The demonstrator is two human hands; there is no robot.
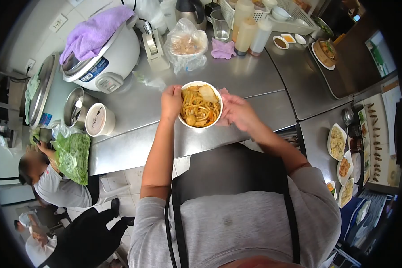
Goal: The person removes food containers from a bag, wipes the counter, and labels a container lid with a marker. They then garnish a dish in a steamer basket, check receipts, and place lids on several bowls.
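A round white bowl of noodles (201,106), yellow-brown with sauce and chunks, is above the steel counter in front of me. My left hand (170,103) is closed on the bowl's left side, with the thumb near the rim. On the opposite side my right hand (242,112) is closed on a pink cloth (225,97), which lies against the bowl's right wall. The fingertips of the right hand are partly hidden by the cloth. A small clear plastic scrap (155,83) lies on the counter behind the left hand.
A large rice cooker (116,58) with a purple towel, a tape dispenser (155,49) and sauce bottles (250,33) line the back. A lidded paper tub (100,119) stands left. Filled dishes (337,142) sit right. Two people (69,187) are at lower left.
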